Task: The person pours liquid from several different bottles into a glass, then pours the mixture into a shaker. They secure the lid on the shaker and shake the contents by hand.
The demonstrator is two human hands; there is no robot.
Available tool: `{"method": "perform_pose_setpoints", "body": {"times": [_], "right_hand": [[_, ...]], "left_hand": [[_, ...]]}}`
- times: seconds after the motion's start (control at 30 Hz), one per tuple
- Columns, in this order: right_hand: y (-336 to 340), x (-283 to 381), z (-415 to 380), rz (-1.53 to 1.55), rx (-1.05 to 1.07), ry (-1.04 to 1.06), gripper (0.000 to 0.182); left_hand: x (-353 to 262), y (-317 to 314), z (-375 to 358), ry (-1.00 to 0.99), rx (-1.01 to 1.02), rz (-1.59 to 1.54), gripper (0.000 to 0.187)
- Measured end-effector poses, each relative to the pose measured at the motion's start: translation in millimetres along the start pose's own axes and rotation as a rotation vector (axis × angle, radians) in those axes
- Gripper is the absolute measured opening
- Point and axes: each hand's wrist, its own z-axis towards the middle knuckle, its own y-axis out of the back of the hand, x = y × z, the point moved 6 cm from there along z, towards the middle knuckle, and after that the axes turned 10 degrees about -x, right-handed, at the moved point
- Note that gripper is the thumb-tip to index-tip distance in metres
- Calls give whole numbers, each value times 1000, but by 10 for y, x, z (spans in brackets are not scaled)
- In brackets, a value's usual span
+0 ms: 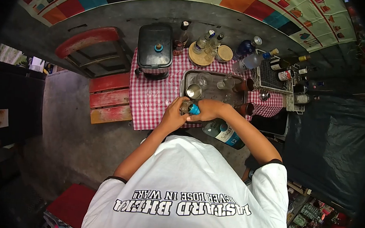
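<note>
My left hand (175, 115) is closed around a small clear glass (185, 106) near the front edge of the table. Beside it, my right hand (209, 110) grips a bottle (224, 133) with a blue neck (194, 109) and a label reading "Single" and "12". The bottle lies tilted under my right forearm, its neck right at the glass. Just beyond my hands, a metal cup (194, 91) stands on a grey tray (219, 77) with clear glasses (225, 83) and brown cups (246, 84).
A black lidded container (155, 46) stands at the table's back left. Several bottles (205, 42) stand at the back, some on a round wooden board (200, 59). A wire rack (271, 75) with more bottles is on the right. A red wooden chair (109, 94) adjoins the checked tablecloth (142, 107).
</note>
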Motion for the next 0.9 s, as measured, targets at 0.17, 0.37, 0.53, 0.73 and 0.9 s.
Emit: {"method": "perform_pose_setpoints", "body": {"times": [0.17, 0.37, 0.53, 0.73, 0.9], "right_hand": [[17, 22, -23, 16, -3, -19, 77], [-21, 10, 4, 34, -12, -36, 76], [35, 81, -30, 58, -72, -6, 78], [198, 234, -103, 133, -215, 69, 73], [529, 555, -306, 203, -400, 145, 59]], "left_hand": [[11, 12, 19, -21, 20, 2, 47], [55, 18, 40, -37, 37, 4, 47], [21, 81, 66, -33, 51, -16, 46], [-296, 395, 110, -101, 10, -62, 47], [-641, 759, 78, -116, 18, -77, 44]]}}
